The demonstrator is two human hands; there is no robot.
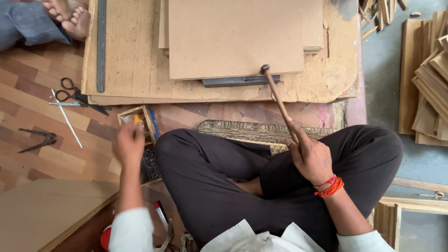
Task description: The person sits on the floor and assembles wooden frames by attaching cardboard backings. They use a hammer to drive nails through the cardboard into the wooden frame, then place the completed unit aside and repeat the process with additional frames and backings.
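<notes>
I sit cross-legged in black trousers. My right hand [310, 156] grips the wooden handle of a small hammer [278, 100], whose metal head rests at the lower right corner of a brown fibreboard panel [235, 37]. A dark metal bar [240, 80] sticks out from under that panel's front edge. My left hand [129, 142] reaches into a small wooden box [140, 122] with compartments of tiny nails; it is blurred, so what it holds is unclear.
The panel lies on a stack of larger worn boards [135, 65] with a long metal ruler [101, 44]. Scissors [77, 95], a thin white rod [66, 119] and pincers [39, 139] lie left. Another person's bare feet [70, 16] top left. Wood offcuts [429, 79] pile right.
</notes>
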